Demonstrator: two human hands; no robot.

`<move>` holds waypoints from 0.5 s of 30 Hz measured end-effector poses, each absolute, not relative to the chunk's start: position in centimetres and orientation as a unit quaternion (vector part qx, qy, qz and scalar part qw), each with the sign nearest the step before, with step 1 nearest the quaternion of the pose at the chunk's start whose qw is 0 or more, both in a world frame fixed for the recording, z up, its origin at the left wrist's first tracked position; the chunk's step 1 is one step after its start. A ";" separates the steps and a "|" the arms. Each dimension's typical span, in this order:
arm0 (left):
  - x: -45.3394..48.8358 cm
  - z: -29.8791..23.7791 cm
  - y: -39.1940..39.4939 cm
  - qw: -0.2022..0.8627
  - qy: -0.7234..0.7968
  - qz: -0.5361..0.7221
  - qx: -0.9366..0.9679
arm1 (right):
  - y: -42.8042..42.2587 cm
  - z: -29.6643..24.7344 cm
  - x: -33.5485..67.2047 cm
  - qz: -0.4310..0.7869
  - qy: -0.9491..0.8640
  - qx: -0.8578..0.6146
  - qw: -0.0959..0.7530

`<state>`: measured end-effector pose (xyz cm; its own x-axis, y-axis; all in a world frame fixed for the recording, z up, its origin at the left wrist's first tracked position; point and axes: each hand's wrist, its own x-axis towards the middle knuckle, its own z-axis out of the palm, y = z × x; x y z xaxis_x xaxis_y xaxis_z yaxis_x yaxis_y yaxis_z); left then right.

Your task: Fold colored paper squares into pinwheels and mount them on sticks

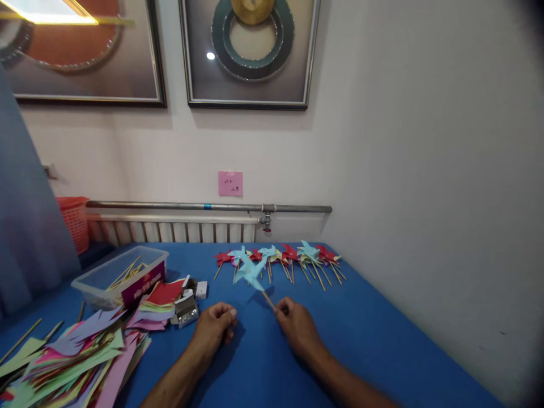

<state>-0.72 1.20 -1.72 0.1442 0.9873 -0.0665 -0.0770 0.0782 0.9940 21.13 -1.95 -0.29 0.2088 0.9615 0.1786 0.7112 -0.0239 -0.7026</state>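
My right hand [297,327] pinches the thin wooden stick of a light blue paper pinwheel [250,272], which tilts up and to the left above the blue table [374,340]. My left hand [213,328] rests on the table just left of it, fingers curled in a loose fist with nothing visible in them. Behind the held pinwheel lies a row of finished pinwheels [293,258] in red, blue and yellow-green, sticks pointing toward me.
A pile of coloured paper squares [80,351] covers the table's left front. A clear plastic box [119,275] holds wooden sticks. A small stapler [186,310] and little boxes sit beside the paper. A white wall runs along the right; a radiator and orange basket [75,221] stand behind.
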 end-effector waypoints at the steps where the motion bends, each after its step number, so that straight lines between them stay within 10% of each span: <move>1: -0.6 -1.9 1.2 0.566 0.465 0.456 0.506 | -1.5 0.1 23.5 0.157 -0.588 -0.718 0.338; 15: -0.1 -2.2 0.4 0.505 0.491 0.355 0.615 | 2.1 2.3 44.0 0.016 -0.345 -0.920 0.187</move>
